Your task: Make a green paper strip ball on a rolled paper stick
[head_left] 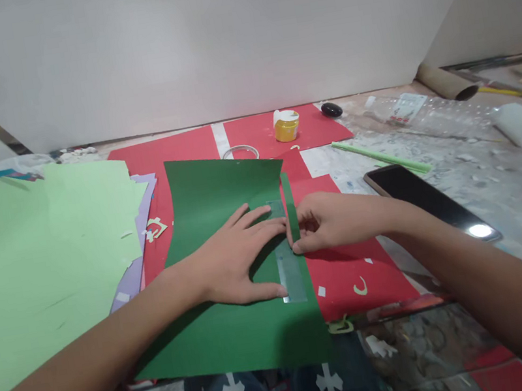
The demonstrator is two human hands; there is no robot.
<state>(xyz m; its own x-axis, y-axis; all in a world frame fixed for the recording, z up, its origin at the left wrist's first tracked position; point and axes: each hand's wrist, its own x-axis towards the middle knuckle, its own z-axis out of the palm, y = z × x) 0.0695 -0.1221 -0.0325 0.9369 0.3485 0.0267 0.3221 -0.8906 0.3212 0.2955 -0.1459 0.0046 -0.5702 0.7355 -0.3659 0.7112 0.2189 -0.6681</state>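
A dark green sheet of paper [221,192] lies in front of me, its far edge curling up. Along its right side rests a clear ruler [293,286]. My left hand [241,255] is spread flat over the green sheet, fingertips and thumb pressing on the ruler. My right hand [315,223] pinches a narrow green paper strip [289,197] at the sheet's right edge, beside the ruler. The strip stands raised; whether it is still joined to the sheet is hidden by the fingers.
Light green paper [47,256] over purple paper [129,282] lies left. Red paper [347,274] with small scraps lies beneath. Behind are a yellow jar [286,127] and tape ring [240,152]. A phone [420,197], rolled green stick [378,156] and plastic bottle [451,116] lie right.
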